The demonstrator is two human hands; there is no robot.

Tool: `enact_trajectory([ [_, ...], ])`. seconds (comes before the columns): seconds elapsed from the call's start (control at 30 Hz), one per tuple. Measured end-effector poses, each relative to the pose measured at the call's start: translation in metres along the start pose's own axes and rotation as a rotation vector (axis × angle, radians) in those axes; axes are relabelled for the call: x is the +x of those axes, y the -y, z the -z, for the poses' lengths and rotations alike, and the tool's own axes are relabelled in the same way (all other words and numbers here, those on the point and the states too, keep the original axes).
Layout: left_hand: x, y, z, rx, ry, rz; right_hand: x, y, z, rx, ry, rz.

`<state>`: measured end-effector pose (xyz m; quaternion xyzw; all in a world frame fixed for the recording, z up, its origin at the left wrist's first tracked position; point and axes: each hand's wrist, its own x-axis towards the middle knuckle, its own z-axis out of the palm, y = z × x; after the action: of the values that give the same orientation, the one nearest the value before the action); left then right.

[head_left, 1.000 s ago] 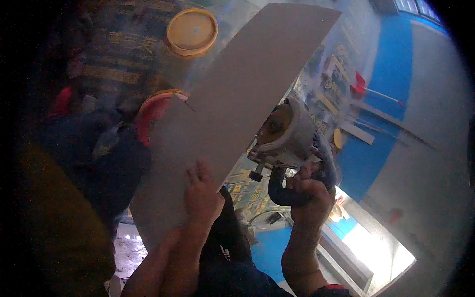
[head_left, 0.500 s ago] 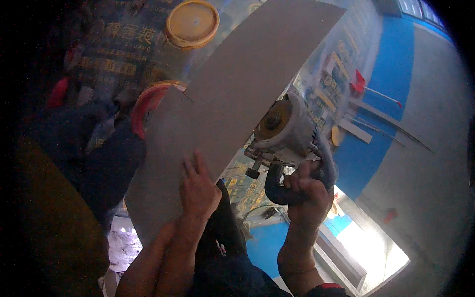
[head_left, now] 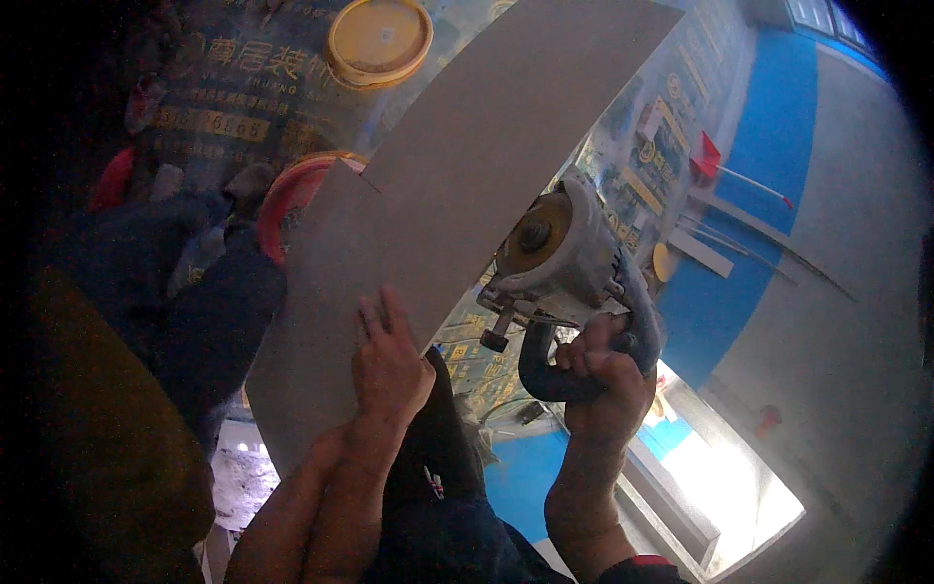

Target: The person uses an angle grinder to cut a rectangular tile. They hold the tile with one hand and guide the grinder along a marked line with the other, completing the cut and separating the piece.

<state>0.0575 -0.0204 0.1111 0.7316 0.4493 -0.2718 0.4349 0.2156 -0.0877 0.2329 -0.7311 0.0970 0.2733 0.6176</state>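
Note:
A long grey flat board stretches from the lower left to the top of the view. My left hand lies flat on its near part, fingers stretched out and slightly spread. In my right hand is the dark handle of a circular saw, fingers wrapped round the grip. The saw sits by the board's right edge with its round disc facing the board; whether the disc touches it, I cannot tell. A short dark slit runs in from the board's left edge.
A round yellow-rimmed bucket or lid stands at the top, and a red bucket partly under the board. Someone in dark clothing is close on the left. Long strips and a red-headed tool lie at right.
The haze over the printed floor covering at upper left has thinned. Both hands, the saw and the board stay nearly where they were.

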Motion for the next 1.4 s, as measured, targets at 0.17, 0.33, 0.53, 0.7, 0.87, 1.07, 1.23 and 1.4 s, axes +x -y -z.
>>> enact_trajectory([
  [0.17, -0.002, 0.005, -0.002, -0.001, -0.016, -0.007, -0.005, -0.002, -0.001, -0.029, -0.028, -0.019],
  [0.33, -0.003, 0.008, 0.002, -0.032, -0.017, -0.012, -0.013, -0.003, -0.007, -0.026, -0.041, -0.007],
  [0.53, -0.005, 0.018, 0.002, -0.007, -0.058, -0.039, -0.022, -0.003, -0.017, -0.042, -0.058, -0.016],
  [0.7, -0.006, 0.019, 0.006, -0.029, -0.045, -0.038, -0.025, -0.007, -0.016, -0.001, -0.017, -0.023],
  [0.87, -0.005, 0.019, 0.003, 0.034, -0.040, -0.029, -0.028, -0.002, -0.028, -0.116, -0.073, 0.012],
  [1.07, -0.004, 0.021, -0.004, -0.029, -0.094, -0.056, -0.023, -0.004, -0.023, -0.115, -0.063, -0.015],
  [1.23, -0.002, 0.016, 0.003, -0.043, -0.062, -0.043, -0.024, -0.007, -0.026, -0.071, -0.081, 0.007],
  [1.4, 0.001, 0.016, -0.004, -0.042, -0.078, -0.064, -0.027, -0.004, -0.021, -0.040, -0.057, -0.021],
])
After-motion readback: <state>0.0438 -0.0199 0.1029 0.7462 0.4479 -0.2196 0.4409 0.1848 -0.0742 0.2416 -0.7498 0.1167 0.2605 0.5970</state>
